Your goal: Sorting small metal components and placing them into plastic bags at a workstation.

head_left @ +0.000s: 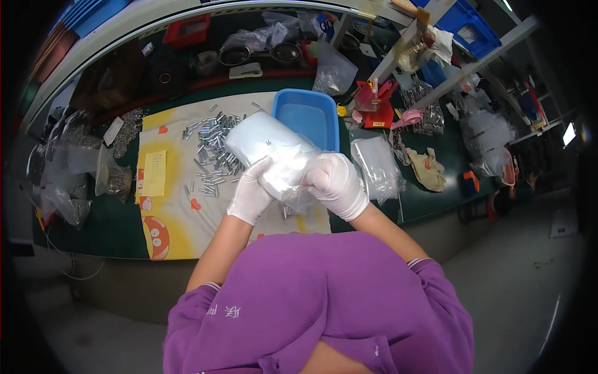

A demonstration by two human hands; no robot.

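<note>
Both hands wear white gloves. Between them, above the cloth, is a thick whitish plastic packet (pixel 265 138) with a loose, shiny clear film at its right end. Its lower left edge is gripped by my left hand (pixel 251 192), the thumb lying on top. My right hand (pixel 336 182) has its fingers curled closed on the clear film at the right end. Short silvery metal pins or tubes (pixel 215 144) lie in a loose pile to the left of the packet, which hides part of them. Behind the packet stands a blue plastic tray (pixel 306 115).
A patterned cloth (pixel 171 187) covers part of the green table, with a yellow paper slip (pixel 155 173) on it. Flat clear bags (pixel 377 163) lie right of my right hand. Bags of small parts (pixel 118 177) stand at left. A red holder (pixel 378 109) sits behind.
</note>
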